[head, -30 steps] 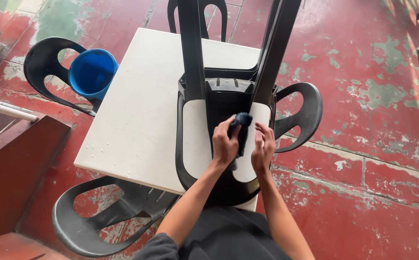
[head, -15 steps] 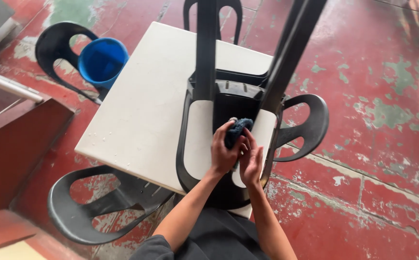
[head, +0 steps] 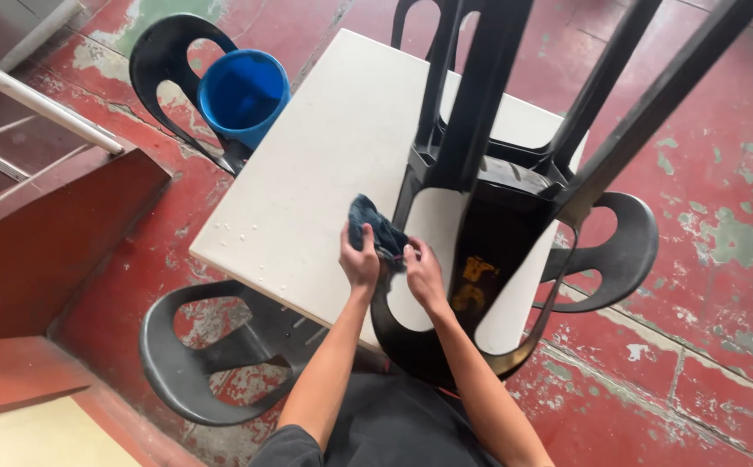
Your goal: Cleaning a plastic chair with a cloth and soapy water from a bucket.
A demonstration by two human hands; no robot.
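Observation:
A black plastic chair (head: 497,233) lies upside down on a white square table (head: 324,164), its legs pointing up towards me. My left hand (head: 359,259) grips a dark blue cloth (head: 374,227) against the left edge of the chair's frame. My right hand (head: 422,275) is beside it, fingers pinching the same cloth at the frame. Both forearms reach out from the bottom of the view.
A blue bucket (head: 242,95) sits on a black chair (head: 169,65) at the table's far left. Another black chair (head: 199,363) stands at the near left, one at the right (head: 623,251). A red step with a metal railing (head: 39,104) is at left. The floor is worn red paint.
Both hands and the cloth moved from the middle of the upturned chair's seat to its left frame edge. The view moved closer and shifted right.

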